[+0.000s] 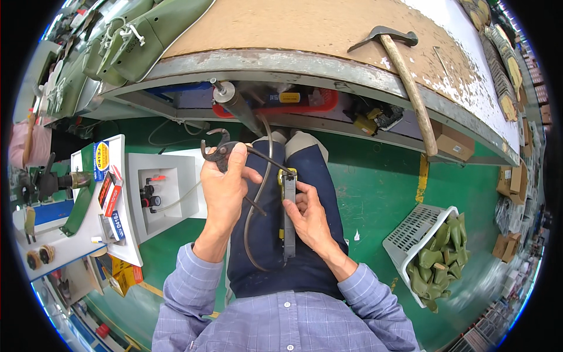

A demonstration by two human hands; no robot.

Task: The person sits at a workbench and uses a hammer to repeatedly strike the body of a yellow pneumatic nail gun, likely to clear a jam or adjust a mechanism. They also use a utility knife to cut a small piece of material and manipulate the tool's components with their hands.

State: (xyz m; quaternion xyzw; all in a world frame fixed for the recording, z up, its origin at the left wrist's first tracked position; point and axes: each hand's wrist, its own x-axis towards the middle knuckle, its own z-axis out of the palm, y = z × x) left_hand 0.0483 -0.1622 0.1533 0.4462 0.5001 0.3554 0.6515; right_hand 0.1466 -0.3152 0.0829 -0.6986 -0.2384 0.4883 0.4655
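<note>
While our left fingers (252,175) close around the pincers (219,154), our right fingers (308,193) pinch the grey-and-yellow tool (289,237) beside them, presumably steadying it above the lap (311,273) beneath.

**Two gripping hands, apart**

The left hand (226,182) is curled, thumb pointing away from the body (281,322), a finger bent toward the right hand (306,212). The right hand sits nearer the body, fingers curled, thumb toward the left. Behind each hand the wrist (211,243) is bare and the forearm (189,284) slants inward.
</note>
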